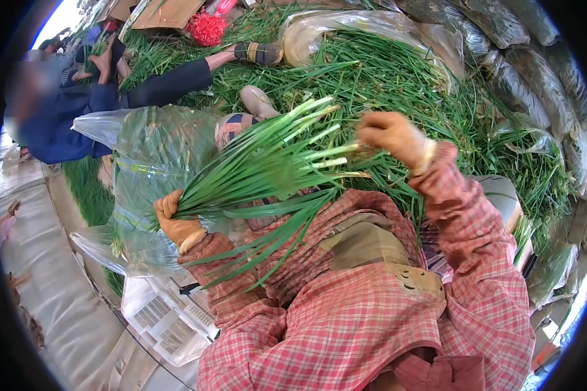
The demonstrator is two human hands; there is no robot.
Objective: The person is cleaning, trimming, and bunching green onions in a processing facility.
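Note:
A bunch of long green stalks with white ends [267, 156] fans out across the middle. My left hand [178, 220], in a tan glove, is closed round the leafy end of the bunch. Near the white ends, my right hand [392, 138], also gloved, has its fingers bent together; whether a stalk is between them is too blurred to tell. Some loose leaves hang from the bunch over my checked left sleeve [241, 287]. A large heap of cut green leaves [385, 78] lies beyond my right hand.
A clear plastic bag of greens [160, 156] stands at the left, beside a seated person in dark blue [65, 124]. Printed paper [166, 316] lies below it. Filled plastic bags [522, 85] are stacked at the upper right. Red string [207, 28] and cardboard [166, 13] lie at the top.

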